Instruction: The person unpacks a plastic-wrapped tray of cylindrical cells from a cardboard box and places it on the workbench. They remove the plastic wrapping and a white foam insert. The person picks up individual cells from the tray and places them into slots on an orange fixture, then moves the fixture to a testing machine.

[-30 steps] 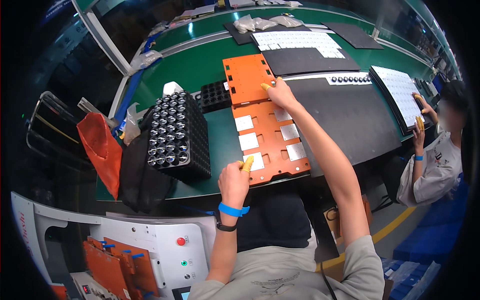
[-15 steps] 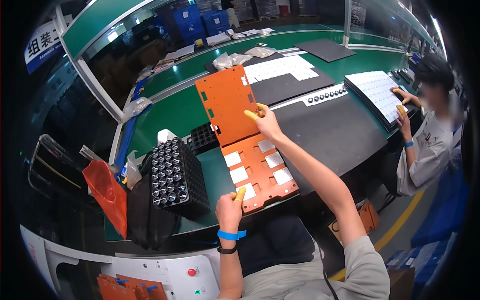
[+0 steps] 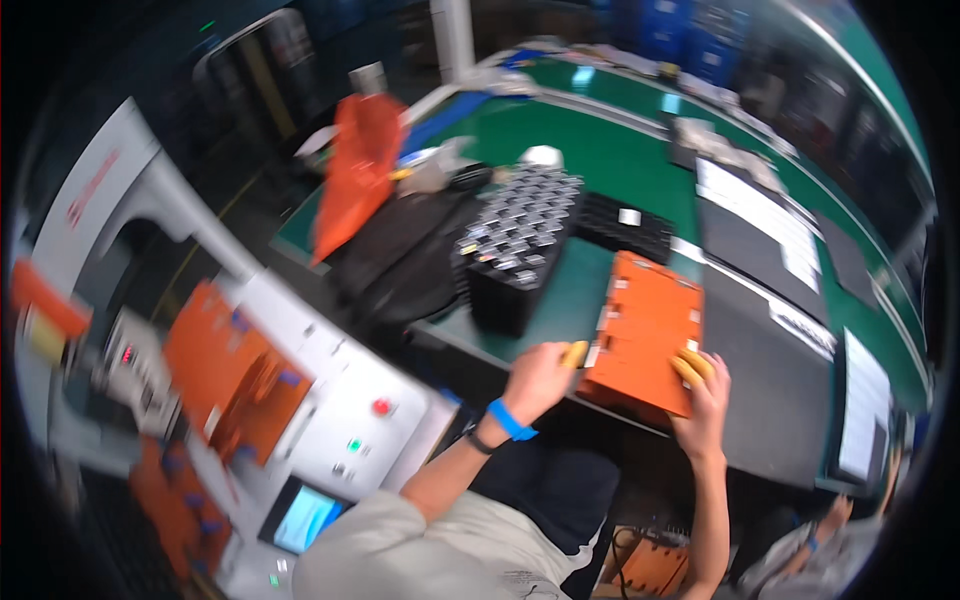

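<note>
An orange flat fixture (image 3: 645, 335) lies folded closed at the front edge of the green bench, its lid covering the inside. My left hand (image 3: 540, 380), with a yellow cover on a finger and a blue band at the wrist, is closed at the fixture's left front edge. Its curled fingers are partly hidden and smeared. My right hand (image 3: 705, 400) grips the right front side, its yellow-covered fingers lying over the lid's edge. Left of the fixture stands a black block of tubular cells (image 3: 515, 225), and behind it is a low black tray (image 3: 625, 228).
A white machine (image 3: 330, 400) with a red button and a small screen (image 3: 302, 518) stands at my left, bearing orange fixtures (image 3: 235, 370). An orange-red bag (image 3: 360, 170) and a dark cloth (image 3: 410, 240) lie beyond it. Dark mats (image 3: 760, 370) cover the bench's right; a co-worker's arm (image 3: 825, 525) shows there.
The fixture's raised lid has come down over the white pads. My right hand has moved from the lid to the front right side. The view has swung left, showing more of the machine.
</note>
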Action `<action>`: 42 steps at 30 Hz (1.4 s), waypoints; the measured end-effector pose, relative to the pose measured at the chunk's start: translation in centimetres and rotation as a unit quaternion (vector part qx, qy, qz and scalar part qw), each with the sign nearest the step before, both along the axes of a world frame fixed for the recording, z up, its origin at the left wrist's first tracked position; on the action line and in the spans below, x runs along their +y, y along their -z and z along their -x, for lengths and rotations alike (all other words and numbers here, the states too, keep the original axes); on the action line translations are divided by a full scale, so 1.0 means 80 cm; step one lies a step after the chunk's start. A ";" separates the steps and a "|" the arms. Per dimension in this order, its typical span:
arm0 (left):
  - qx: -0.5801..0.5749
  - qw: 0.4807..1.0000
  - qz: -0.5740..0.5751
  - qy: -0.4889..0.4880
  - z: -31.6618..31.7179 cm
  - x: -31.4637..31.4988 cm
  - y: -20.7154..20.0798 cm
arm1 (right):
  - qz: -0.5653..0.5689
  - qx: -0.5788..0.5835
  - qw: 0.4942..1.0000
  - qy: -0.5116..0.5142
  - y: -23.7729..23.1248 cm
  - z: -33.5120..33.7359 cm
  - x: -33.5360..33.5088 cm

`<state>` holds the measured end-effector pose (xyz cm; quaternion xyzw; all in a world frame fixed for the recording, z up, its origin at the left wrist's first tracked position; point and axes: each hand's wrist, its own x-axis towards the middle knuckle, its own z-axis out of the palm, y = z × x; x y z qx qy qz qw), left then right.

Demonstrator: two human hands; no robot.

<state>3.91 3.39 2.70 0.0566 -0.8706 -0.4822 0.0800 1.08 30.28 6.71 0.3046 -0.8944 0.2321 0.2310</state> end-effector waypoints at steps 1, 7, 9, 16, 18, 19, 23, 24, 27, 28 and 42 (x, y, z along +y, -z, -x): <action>-0.002 1.000 -0.008 0.003 -0.006 -0.003 -0.004 | -0.013 -0.034 0.999 -0.007 0.000 -0.010 0.002; -0.029 0.999 -0.039 0.003 -0.042 0.014 -0.016 | 0.111 -0.175 0.978 -0.031 0.007 -0.027 0.002; -0.022 1.000 -0.019 0.008 -0.048 0.023 -0.024 | 0.285 -0.282 0.916 -0.035 0.066 0.006 0.019; 0.016 0.992 -0.127 0.015 -0.057 0.036 -0.012 | 0.580 -0.552 0.598 -0.045 0.046 0.045 0.042; 0.049 0.985 -0.166 0.013 -0.067 0.044 -0.024 | 0.561 -0.579 0.592 -0.019 0.029 0.029 0.044; 0.050 0.981 -0.185 0.017 -0.067 0.043 -0.033 | 0.551 -0.559 0.619 -0.004 0.017 0.026 0.044; 0.101 0.956 -0.271 0.045 -0.096 0.054 -0.066 | 0.582 -0.524 0.622 0.016 -0.012 0.001 0.058; 0.118 0.947 -0.293 0.049 -0.105 0.055 -0.069 | 0.589 -0.506 0.629 0.023 -0.018 -0.015 0.054; 0.182 0.945 -0.254 0.096 -0.136 0.042 -0.084 | 0.607 -0.415 0.677 -0.031 -0.028 -0.056 0.057; 0.224 0.939 -0.236 0.107 -0.145 0.036 -0.087 | 0.610 -0.377 0.694 -0.064 -0.030 -0.066 0.056; 0.552 0.694 -0.460 -0.045 -0.432 -0.103 -0.117 | 0.362 -0.597 0.489 -0.522 -0.179 -0.259 -0.320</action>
